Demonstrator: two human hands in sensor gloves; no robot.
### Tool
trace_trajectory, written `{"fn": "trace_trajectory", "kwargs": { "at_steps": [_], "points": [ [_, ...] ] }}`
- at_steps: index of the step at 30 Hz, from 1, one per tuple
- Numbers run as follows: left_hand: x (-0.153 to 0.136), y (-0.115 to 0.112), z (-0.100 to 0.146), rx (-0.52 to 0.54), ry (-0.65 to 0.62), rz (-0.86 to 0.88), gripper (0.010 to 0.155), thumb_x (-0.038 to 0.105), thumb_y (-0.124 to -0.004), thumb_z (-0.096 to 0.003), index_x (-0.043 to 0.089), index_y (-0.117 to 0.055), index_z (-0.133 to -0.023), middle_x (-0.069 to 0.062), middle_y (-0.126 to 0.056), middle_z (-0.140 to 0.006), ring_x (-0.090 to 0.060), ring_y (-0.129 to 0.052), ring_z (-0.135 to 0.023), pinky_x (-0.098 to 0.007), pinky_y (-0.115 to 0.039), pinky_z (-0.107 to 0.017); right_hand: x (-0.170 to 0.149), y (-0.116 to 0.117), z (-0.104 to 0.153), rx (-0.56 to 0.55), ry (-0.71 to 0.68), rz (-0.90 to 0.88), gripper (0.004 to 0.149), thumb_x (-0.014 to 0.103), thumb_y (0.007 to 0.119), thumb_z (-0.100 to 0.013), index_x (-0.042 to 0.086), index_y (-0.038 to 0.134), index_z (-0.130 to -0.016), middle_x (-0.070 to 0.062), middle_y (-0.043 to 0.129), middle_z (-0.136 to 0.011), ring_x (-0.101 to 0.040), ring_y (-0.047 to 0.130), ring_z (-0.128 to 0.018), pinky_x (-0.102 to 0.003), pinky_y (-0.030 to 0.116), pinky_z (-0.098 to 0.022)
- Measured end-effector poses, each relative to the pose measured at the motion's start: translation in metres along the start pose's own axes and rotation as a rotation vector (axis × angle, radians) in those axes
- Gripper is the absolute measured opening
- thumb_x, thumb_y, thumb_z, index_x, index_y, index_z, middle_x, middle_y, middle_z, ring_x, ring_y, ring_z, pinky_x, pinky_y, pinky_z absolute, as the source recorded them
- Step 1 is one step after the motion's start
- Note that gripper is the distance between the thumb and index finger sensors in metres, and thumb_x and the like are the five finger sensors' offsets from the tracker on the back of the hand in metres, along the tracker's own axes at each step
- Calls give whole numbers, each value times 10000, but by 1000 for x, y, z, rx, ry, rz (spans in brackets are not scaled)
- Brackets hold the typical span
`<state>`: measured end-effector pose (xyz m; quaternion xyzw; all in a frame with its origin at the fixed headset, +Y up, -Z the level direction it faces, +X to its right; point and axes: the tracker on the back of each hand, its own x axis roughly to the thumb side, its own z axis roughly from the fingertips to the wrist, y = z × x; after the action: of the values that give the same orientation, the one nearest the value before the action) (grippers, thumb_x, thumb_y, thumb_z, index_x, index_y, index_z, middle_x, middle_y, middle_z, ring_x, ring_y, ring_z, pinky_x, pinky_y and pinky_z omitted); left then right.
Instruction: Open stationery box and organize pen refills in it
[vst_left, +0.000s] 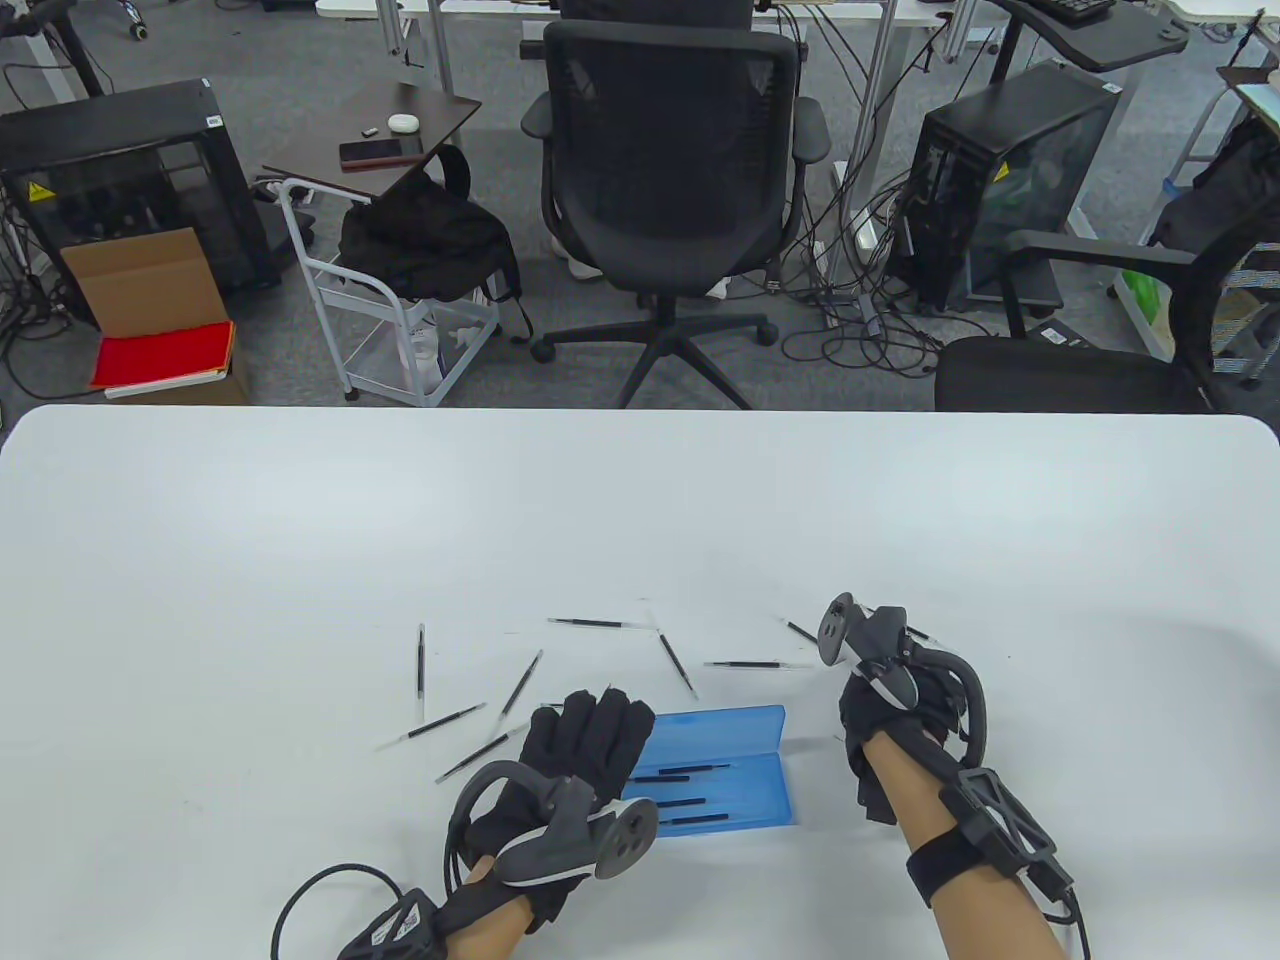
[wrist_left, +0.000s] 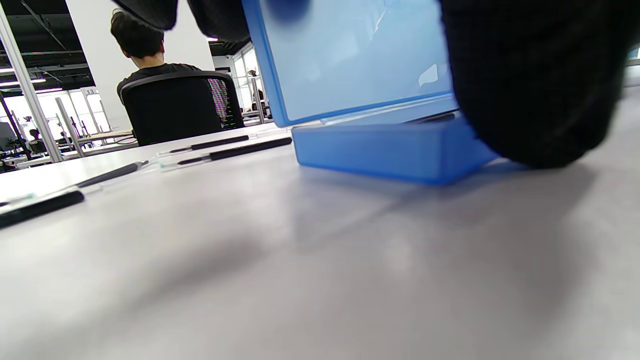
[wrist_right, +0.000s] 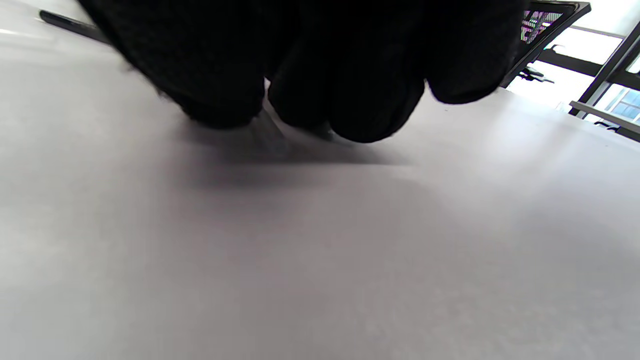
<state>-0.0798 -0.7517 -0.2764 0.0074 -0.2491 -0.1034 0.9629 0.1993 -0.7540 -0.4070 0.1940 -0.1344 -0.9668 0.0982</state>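
Close by, a translucent blue plastic stationery box (vst_left: 715, 765) lies open on the white table (vst_left: 640, 520), three thin black pen refills (vst_left: 690, 770) inside its tray. The left hand (vst_left: 575, 760) rests on the box's left end, its fingers (vst_left: 610, 725) straight against the raised lid. More loose black refills (vst_left: 520, 685) lie scattered just beyond those fingertips. To the box's right, the right hand (vst_left: 890, 715) curls its fingertips (wrist_right: 350, 110) down onto the table; whether they pinch anything is hidden.
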Motion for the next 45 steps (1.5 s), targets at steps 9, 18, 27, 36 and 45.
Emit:
{"fn": "trace_trajectory", "kwargs": {
  "at_steps": [9, 18, 27, 36, 45],
  "points": [
    [0, 0, 0, 0, 0, 0, 1219, 638, -865, -325, 152, -113, -1152, -178, -208, -1257, -498, -419, -1136, -656, -470, -801, 8, 2, 0, -20, 63, 58, 613, 275, 898, -479, 23, 736, -1014, -142, 996, -742, -338, 995, -648, -618, 799, -573],
    [0, 0, 0, 0, 0, 1, 1219, 638, -865, -324, 151, -114, -1152, -174, -211, -1258, -497, -422, -1135, -655, -470, -802, 7, -2, 4, -40, 76, 65, 604, 275, 907, -468, 16, 756, -993, -136, 1008, -712, -329, 1005, -618, -616, 812, -558],
    [0, 0, 0, -1, -1, 0, 1217, 638, -864, -326, 152, -114, -1152, -173, -211, -1258, -498, -421, -1135, -656, -470, -801, 2, -1, 2, -64, 51, 44, 614, 288, 918, -462, 14, 757, -988, -132, 1014, -699, -318, 1013, -603, -610, 823, -551],
    [0, 0, 0, -2, -1, 4, 1220, 637, -866, -324, 152, -112, -1152, -175, -209, -1258, -498, -419, -1136, -656, -467, -802, -19, -23, 23, -222, -59, -19, 621, 287, 919, -459, 34, 741, -997, -127, 997, -725, -334, 1015, -591, -613, 819, -554],
    [0, 0, 0, -4, 2, 10, 1220, 636, -868, -323, 154, -113, -1152, -173, -208, -1258, -498, -417, -1136, -657, -469, -801, -27, -51, 98, -477, -322, -7, 601, 287, 914, -459, 66, 745, -992, -116, 991, -743, -331, 1011, -607, -613, 812, -576]
  ]
}}
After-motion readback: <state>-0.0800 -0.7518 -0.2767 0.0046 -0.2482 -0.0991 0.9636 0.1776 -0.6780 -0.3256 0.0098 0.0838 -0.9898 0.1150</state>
